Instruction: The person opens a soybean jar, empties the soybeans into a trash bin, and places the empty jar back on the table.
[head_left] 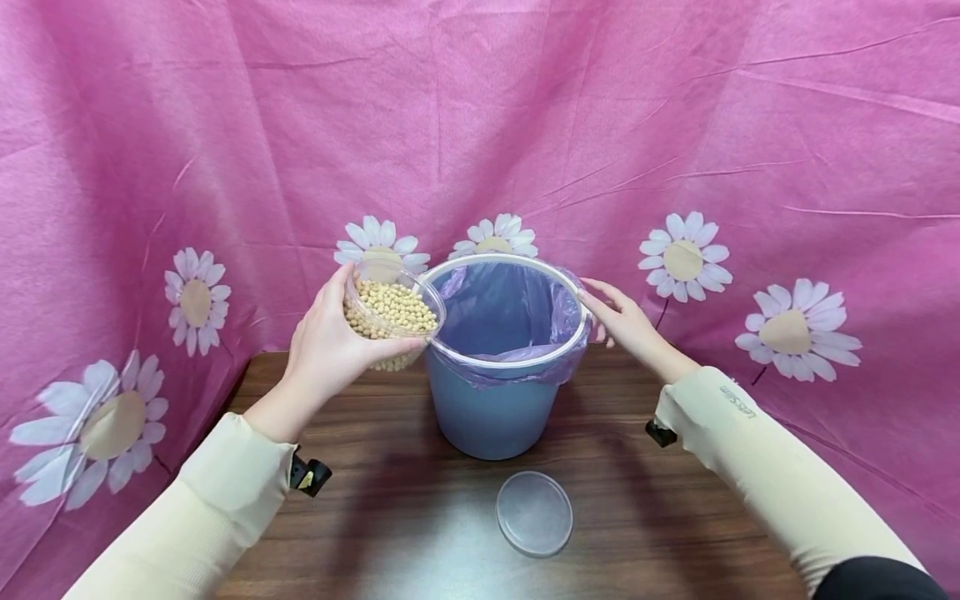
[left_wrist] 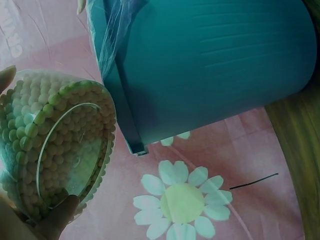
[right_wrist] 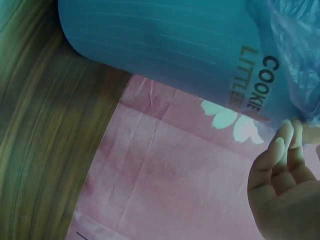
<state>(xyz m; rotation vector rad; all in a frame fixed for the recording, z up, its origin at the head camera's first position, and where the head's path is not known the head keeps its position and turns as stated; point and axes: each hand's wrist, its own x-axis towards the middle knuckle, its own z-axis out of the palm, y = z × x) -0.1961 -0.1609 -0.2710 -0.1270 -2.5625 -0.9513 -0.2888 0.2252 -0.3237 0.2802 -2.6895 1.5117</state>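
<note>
My left hand [head_left: 322, 342] grips a clear round plastic tub [head_left: 358, 321] of soybeans [head_left: 397, 307], thumb along the near side. The tub tilts right, its mouth toward the trash can's left rim. In the left wrist view the beans [left_wrist: 60, 145] show through its base. The blue trash can [head_left: 487, 412] stands upright, lined with a purple plastic bag [head_left: 564, 312] folded out under a white rim ring [head_left: 517, 364]. At the can's right side my right hand [head_left: 626, 325] holds the rim, with curled fingers [right_wrist: 270, 160] against the outside.
A clear round lid [head_left: 534, 513] lies flat on the wooden table [head_left: 435, 533], in front of the trash can. Pink cloth [head_left: 480, 125] printed with white daisies hangs behind and on both sides.
</note>
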